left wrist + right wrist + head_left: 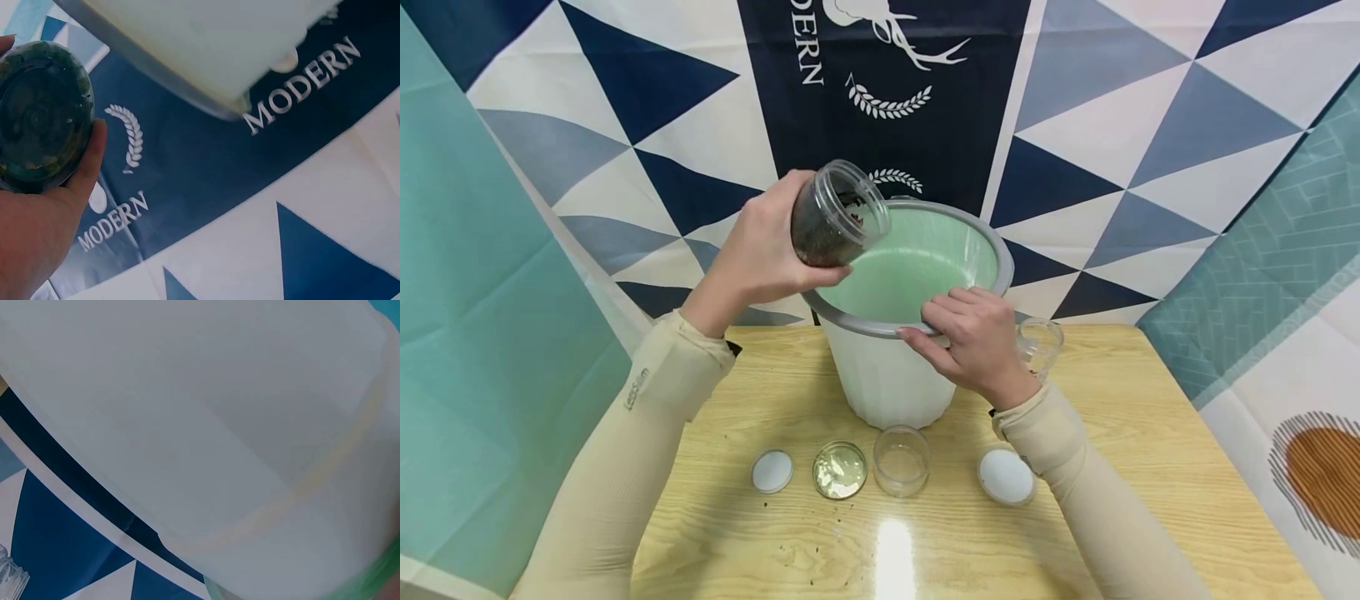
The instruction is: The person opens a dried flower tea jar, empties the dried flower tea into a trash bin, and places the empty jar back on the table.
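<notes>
My left hand (763,242) grips a clear screw-neck jar (826,237) partly filled with dark, dried, leaf-like bits. Its uncapped mouth tilts to the right over the left side of a white bucket (887,375) with a grey rim and pale green inside. In the left wrist view the round base of the jar (44,119) faces the camera. On the front right of the rim, my right hand (973,337) holds on with curled fingers, and the bucket leans toward me. The bucket's wall (187,425) fills most of the right wrist view.
Along the wooden table (760,550) lie a small white lid (772,472), a gold lid (839,470), a clear round container (902,462) and a white round lid (1007,477). A clear jar (1043,340) is partly hidden behind my right hand. Patterned cloth (1120,150) hangs behind.
</notes>
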`<state>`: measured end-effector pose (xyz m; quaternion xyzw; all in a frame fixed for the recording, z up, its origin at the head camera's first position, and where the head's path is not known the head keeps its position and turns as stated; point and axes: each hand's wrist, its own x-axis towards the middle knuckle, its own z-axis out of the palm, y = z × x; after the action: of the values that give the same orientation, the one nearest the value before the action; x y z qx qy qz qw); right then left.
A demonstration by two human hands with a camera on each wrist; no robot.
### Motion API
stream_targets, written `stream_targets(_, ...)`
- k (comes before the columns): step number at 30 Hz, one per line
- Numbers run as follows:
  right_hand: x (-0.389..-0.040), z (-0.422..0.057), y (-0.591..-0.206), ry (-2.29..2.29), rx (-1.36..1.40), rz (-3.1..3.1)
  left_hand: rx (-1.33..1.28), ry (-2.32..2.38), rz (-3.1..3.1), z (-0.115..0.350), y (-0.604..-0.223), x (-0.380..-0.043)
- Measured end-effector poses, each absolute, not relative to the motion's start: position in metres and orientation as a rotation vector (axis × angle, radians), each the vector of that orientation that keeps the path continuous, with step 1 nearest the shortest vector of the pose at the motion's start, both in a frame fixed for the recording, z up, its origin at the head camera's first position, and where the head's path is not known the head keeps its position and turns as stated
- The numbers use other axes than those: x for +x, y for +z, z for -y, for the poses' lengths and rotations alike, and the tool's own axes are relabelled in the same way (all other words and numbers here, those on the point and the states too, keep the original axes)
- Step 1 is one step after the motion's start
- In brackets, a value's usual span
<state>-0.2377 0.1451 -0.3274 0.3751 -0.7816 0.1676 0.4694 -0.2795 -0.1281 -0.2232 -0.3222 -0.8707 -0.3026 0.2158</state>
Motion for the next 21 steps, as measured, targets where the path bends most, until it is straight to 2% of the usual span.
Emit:
stream_targets(9, -0.234, -0.144, -0.326, 0.440, 0.904, 1.967, -0.812, -0.702, 2.479, 0.126, -0.216, -0.305)
stream_targets(21, -0.233, -0.144, -0.326, 0.442, 0.902, 1.975, -0.811, -0.504, 2.516, 0.120, -0.219, -0.320)
